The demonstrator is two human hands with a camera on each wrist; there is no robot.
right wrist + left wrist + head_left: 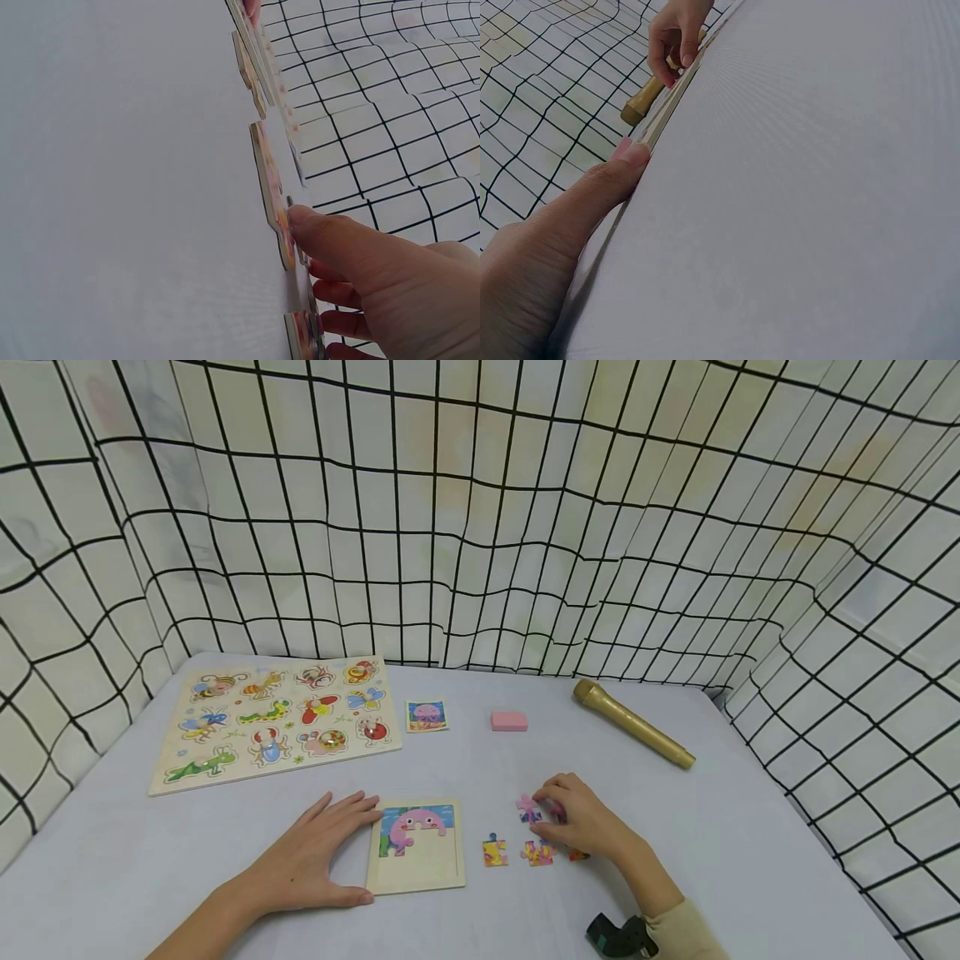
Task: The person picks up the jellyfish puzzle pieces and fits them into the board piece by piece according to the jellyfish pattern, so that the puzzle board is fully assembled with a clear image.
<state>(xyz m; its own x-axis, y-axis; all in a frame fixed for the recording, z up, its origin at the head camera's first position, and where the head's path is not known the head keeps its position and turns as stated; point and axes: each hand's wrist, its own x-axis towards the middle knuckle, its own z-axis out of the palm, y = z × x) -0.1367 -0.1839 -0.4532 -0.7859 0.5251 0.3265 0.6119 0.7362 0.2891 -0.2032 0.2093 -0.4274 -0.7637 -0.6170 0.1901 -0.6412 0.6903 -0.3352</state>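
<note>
Puzzle board (435,870), partly filled — left hand (318,853) spread at its left edge, right hand (588,818) curved over loose pieces (538,853) — cannot tell whether it pinches one

A white-covered bench (750,843) spreads before my distant cameras, carrying an insect-themed board (288,723) at left, a small picture card (427,716) and pink block (509,721) near centre, a gold microphone (635,724) at right, and a square wooden frame (435,875) beside loose puzzle pieces (495,853) at lower centre.
</note>
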